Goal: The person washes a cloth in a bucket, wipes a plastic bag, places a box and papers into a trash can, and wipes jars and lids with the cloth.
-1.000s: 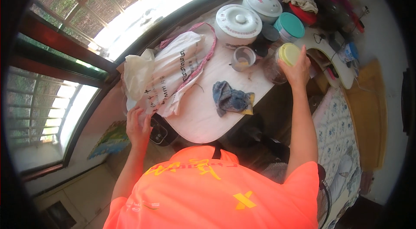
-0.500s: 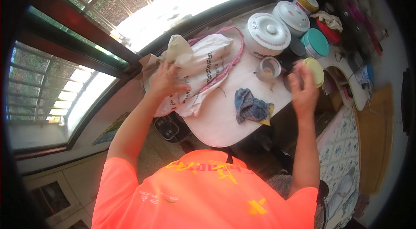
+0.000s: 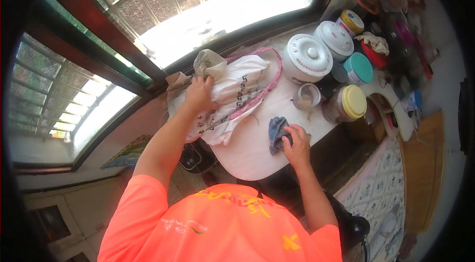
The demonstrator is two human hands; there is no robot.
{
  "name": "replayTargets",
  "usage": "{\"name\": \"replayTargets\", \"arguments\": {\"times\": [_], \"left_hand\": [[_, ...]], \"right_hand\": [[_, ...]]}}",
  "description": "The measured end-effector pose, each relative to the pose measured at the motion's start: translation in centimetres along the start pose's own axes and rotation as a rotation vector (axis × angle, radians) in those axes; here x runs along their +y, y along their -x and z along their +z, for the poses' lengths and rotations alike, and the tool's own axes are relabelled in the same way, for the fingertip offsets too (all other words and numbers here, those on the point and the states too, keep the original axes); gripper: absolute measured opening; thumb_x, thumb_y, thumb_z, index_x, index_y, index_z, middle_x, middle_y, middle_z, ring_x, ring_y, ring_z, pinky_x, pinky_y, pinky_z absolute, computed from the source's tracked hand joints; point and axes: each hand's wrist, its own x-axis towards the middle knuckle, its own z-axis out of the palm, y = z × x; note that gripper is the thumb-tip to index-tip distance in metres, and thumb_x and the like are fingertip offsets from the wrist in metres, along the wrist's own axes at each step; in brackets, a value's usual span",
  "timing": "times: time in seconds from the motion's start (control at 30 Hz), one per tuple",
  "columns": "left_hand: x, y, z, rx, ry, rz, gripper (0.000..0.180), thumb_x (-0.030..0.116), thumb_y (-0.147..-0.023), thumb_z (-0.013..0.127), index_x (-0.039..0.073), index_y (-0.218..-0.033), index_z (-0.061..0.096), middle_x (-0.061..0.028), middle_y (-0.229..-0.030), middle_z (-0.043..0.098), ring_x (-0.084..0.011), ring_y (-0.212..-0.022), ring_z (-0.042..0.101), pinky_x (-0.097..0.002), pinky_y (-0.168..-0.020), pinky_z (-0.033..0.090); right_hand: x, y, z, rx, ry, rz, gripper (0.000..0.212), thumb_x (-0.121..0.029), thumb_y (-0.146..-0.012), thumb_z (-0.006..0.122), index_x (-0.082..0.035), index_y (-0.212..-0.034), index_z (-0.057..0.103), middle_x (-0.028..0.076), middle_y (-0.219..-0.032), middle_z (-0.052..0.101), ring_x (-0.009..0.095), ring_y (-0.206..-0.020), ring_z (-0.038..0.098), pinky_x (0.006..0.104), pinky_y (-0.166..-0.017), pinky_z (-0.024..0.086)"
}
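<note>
A white bag with dark print (image 3: 242,83) and pink edging lies on the left part of the white table (image 3: 247,163). My left hand (image 3: 199,94) is on its left end, fingers bent into the material just below a crumpled beige plastic bag (image 3: 211,65). Nearer the table's front edge, my right hand (image 3: 297,147) has closed over a crumpled blue-grey cloth (image 3: 276,135), hiding its right part. Beyond that hand stand a clear plastic cup (image 3: 306,96) with a little something inside and a jar with a yellow lid (image 3: 353,102).
White lidded enamel pots (image 3: 308,59) stand at the back, by the window. Beside them are a teal-lidded tub (image 3: 358,69), a yellow-lidded tin (image 3: 350,22) and a red bowl with a pale cloth (image 3: 374,49). A flowered bed cover (image 3: 376,183) lies to the right.
My right hand has come down and left from beside the yellow-lidded jar onto the blue-grey cloth. My left hand stays at the bag, its fingers now more bent.
</note>
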Motion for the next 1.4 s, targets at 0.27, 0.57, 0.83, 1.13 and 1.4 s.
{"name": "replayTargets", "arguments": {"times": [0.27, 0.57, 0.83, 1.13, 1.4], "left_hand": [[0.8, 3.5, 1.0, 0.083, 0.105, 0.019, 0.083, 0.031, -0.058, 0.083, 0.005, -0.127, 0.047, -0.0174, -0.119, 0.050, -0.0355, -0.117, 0.046, -0.0427, -0.091, 0.049], [-1.7, 8.4, 1.5, 0.128, 0.290, 0.033, 0.074, 0.035, -0.062, 0.083, 0.011, -0.124, 0.052, -0.0140, -0.123, 0.051, -0.0333, -0.114, 0.051, -0.0425, -0.088, 0.049], [-7.8, 10.3, 3.5, 0.690, 0.906, -0.329, 0.016, 0.013, -0.077, 0.073, 0.004, -0.078, 0.061, -0.0101, -0.090, 0.064, -0.0252, -0.083, 0.063, -0.0307, -0.070, 0.048], [-3.2, 12.6, 3.4, 0.223, 1.044, 0.088, 0.017, 0.014, -0.081, 0.063, 0.004, -0.071, 0.055, -0.0112, -0.070, 0.059, -0.0274, -0.062, 0.058, -0.0357, -0.057, 0.044], [2.3, 14.9, 3.3, 0.258, 0.814, 0.257, 0.019, 0.020, -0.079, 0.068, 0.008, -0.083, 0.054, -0.0120, -0.072, 0.055, -0.0332, -0.065, 0.056, -0.0392, -0.056, 0.044]], "right_hand": [[-1.2, -0.8, 2.0, -0.039, 0.047, 0.046, 0.037, -0.013, -0.074, 0.069, -0.010, -0.110, 0.061, 0.012, -0.116, 0.056, 0.032, -0.109, 0.053, 0.0436, -0.093, 0.039], [0.6, 0.2, 2.9, -0.219, 0.241, 0.055, 0.077, -0.036, -0.067, 0.079, -0.012, -0.133, 0.046, 0.015, -0.138, 0.042, 0.033, -0.130, 0.038, 0.0538, -0.108, 0.024], [0.5, -0.1, 2.8, -0.224, 0.245, 0.045, 0.068, -0.031, -0.070, 0.077, -0.010, -0.129, 0.051, 0.016, -0.136, 0.044, 0.034, -0.127, 0.041, 0.0525, -0.107, 0.028], [-6.7, -1.8, 3.9, -0.059, -0.105, -0.015, 0.044, -0.019, -0.085, 0.067, -0.002, -0.124, 0.054, 0.018, -0.128, 0.051, 0.033, -0.116, 0.052, 0.0416, -0.098, 0.041], [-10.2, -0.7, 8.0, -0.249, -0.650, 0.468, 0.063, -0.045, -0.090, 0.062, 0.000, -0.132, 0.047, 0.015, -0.123, 0.056, 0.023, -0.109, 0.056, 0.0360, -0.092, 0.045]]}}
